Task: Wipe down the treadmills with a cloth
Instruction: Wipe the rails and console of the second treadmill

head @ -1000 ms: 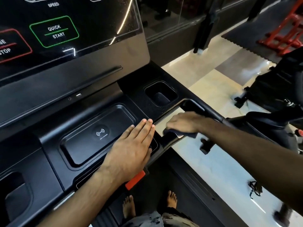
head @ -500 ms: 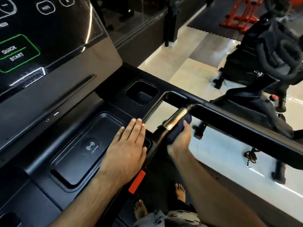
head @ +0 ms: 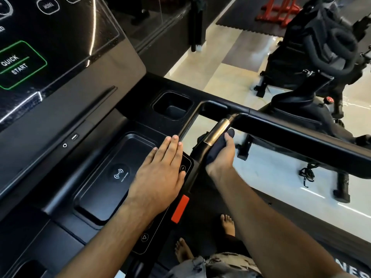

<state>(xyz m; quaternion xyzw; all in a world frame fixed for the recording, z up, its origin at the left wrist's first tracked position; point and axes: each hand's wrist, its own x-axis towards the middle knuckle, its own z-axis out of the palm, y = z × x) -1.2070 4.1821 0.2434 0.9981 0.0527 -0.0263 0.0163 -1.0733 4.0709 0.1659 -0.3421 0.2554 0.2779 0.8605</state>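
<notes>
While wrapped in the dark cloth (head: 217, 146), right hand (head: 221, 157) curled round inner grip bar (head: 215, 132), mid-wipe; left hand (head: 160, 175) flat, fingers together, on console tray (head: 104, 189). Side rail (head: 301, 133), screen (head: 50, 47) seemingly left.

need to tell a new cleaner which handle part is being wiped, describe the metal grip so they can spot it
On the treadmill console, go right past the square cup holder to the black handrail. The metal grip slants down from it, with a dark cloth beneath: the only shiny brass-coloured section among matte black parts.
</notes>
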